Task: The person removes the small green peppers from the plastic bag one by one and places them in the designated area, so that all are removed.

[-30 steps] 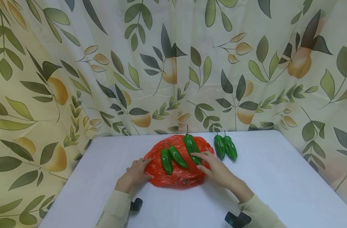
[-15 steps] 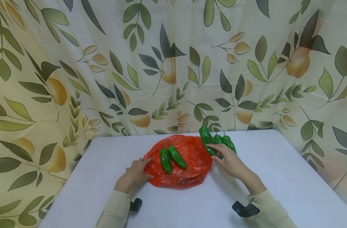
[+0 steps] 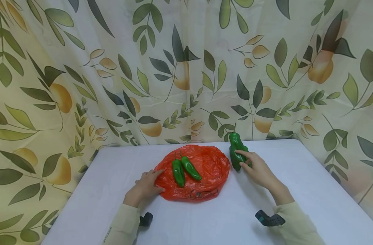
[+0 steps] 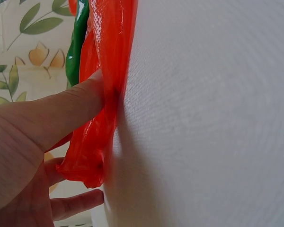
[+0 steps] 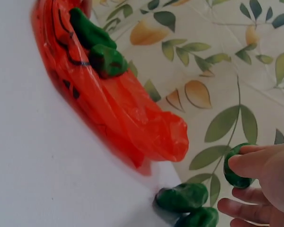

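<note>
Pepper (image 3: 234,146) pinched in the right hand (image 3: 258,170) (a loosely spread left hand (image 3: 148,184) touches the bag (image 3: 213,170)) probably wants gentle lowering beside the pair (image 5: 183,197) on the table (image 3: 189,224).

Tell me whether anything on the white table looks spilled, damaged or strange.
Nothing looks spilled or damaged. Odd, perhaps: two long glossy green peppers lie on top of the crumpled red plastic bag, not inside it.

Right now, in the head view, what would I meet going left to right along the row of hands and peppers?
Left hand → first green pepper on the red plastic bag → second green pepper on that bag → held green pepper → right hand.
</note>
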Demonstrator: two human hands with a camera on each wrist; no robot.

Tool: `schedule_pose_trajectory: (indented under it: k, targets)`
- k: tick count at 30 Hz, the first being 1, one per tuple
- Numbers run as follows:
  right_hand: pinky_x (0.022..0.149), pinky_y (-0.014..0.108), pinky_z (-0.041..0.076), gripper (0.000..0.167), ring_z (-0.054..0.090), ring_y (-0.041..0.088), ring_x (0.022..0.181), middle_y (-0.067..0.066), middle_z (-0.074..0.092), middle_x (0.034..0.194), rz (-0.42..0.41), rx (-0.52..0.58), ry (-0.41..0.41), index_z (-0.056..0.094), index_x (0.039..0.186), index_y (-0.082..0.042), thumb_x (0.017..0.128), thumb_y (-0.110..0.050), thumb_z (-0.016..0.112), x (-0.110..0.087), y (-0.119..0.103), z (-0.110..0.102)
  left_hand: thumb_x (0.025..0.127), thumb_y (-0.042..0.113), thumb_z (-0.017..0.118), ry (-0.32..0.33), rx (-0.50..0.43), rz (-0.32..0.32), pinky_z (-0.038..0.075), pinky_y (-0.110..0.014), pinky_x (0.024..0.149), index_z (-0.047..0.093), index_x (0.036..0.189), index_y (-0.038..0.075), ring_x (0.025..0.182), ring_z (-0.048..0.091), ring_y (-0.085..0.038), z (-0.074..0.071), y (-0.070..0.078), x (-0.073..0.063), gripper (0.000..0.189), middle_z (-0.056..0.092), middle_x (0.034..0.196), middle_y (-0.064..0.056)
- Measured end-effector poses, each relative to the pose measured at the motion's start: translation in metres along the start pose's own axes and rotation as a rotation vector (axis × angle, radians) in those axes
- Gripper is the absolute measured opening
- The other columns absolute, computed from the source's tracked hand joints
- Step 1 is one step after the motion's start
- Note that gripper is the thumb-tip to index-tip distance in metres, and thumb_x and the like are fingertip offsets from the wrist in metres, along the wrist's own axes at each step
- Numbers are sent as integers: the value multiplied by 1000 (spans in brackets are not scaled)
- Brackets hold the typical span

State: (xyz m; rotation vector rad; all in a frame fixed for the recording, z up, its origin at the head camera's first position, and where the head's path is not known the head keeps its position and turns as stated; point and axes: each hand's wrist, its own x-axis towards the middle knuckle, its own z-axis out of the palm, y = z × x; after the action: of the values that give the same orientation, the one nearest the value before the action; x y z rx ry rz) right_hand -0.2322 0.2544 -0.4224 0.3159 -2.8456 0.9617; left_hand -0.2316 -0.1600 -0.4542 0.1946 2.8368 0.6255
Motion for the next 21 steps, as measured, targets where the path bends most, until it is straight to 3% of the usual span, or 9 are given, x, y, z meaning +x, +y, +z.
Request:
schedule_pose_trajectory:
  k: [6, 11, 17, 21]
  targets:
    - [70, 31, 53, 52, 58, 30, 96, 30, 54, 129, 56, -14, -12, 48, 147, -7, 98, -10, 63, 1, 15, -2, 83, 34, 82, -3, 8, -6, 36, -75, 107, 46, 153, 23, 139, 41, -39, 1, -1, 2, 79, 48, 152, -13]
    - [70, 33, 57, 52, 59, 36, 102, 33, 50, 133, 89, -4, -25, 46, 149, -6, 99, -11, 61, 0, 23, -5, 83, 34, 83, 1, 18, 2, 37, -75, 106, 46, 153, 23, 139, 41, -39, 2, -1, 1, 79, 48, 152, -14]
    - [68, 30, 52, 53, 58, 34, 99, 34, 51, 130, 137, -20, -51, 44, 150, -5, 100, -13, 59, 0, 34, -7, 84, 33, 82, 3, 12, 0, 37, -75, 107, 46, 153, 23, 139, 42, -39, 1, -1, 1, 79, 48, 152, -14]
    - [70, 34, 53, 53, 58, 36, 99, 35, 50, 132, 178, -39, -72, 42, 150, -3, 101, -14, 58, 1, 39, -12, 83, 34, 82, 4, 15, 0, 38, -75, 106, 46, 153, 23, 139, 42, -39, 2, -1, 2, 79, 49, 152, -14]
